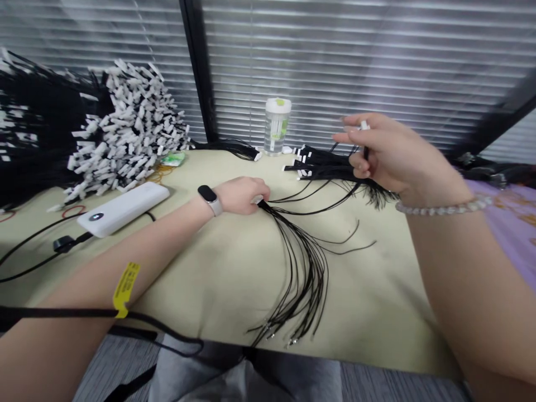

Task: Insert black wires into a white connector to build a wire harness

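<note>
My left hand is closed around a white connector just above the table. From it a bundle of thin black wires fans out toward the front edge, with small metal tips on several ends. My right hand is raised at the right with its first fingers stretched out. A small white connector with a short dark part below shows between its fingers. Below and behind that hand lies a pile of black wires with white connectors at their left ends.
A large heap of white-ended black cables stands at the back left. Nearer me lies a white power bank with a black cable. A clear bottle stands by the blinds. Purple cloth lies right; a yellow-tagged cord crosses my left forearm.
</note>
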A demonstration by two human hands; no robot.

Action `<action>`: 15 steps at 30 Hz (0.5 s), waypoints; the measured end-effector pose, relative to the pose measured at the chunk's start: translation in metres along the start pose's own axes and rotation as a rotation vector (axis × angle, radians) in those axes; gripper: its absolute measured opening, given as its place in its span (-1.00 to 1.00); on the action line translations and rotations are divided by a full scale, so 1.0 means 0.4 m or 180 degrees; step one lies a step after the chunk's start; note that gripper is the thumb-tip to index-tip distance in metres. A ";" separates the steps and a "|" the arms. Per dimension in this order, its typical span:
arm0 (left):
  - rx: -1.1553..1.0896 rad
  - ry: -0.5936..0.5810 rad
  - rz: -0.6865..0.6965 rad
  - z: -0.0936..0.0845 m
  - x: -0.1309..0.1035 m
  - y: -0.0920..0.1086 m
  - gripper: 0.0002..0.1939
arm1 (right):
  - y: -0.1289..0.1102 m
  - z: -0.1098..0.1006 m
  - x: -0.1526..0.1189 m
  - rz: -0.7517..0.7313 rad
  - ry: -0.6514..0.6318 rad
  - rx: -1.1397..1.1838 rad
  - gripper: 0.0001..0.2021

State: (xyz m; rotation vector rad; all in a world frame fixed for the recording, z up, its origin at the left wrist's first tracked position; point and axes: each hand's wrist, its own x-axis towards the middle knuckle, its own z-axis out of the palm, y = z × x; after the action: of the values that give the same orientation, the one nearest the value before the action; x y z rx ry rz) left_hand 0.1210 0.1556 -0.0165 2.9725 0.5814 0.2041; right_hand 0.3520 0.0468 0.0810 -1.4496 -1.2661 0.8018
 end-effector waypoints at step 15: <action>0.0308 0.0167 0.0190 0.045 0.012 0.000 -0.82 | 0.009 -0.012 0.013 0.0032 -0.0030 -0.0119 -0.66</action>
State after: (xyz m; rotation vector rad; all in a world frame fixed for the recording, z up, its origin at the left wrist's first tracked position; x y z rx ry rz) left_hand 0.1283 0.1562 -0.0337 3.0893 0.5231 0.2672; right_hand 0.3586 0.0506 0.0796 -1.4846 -1.2878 0.7962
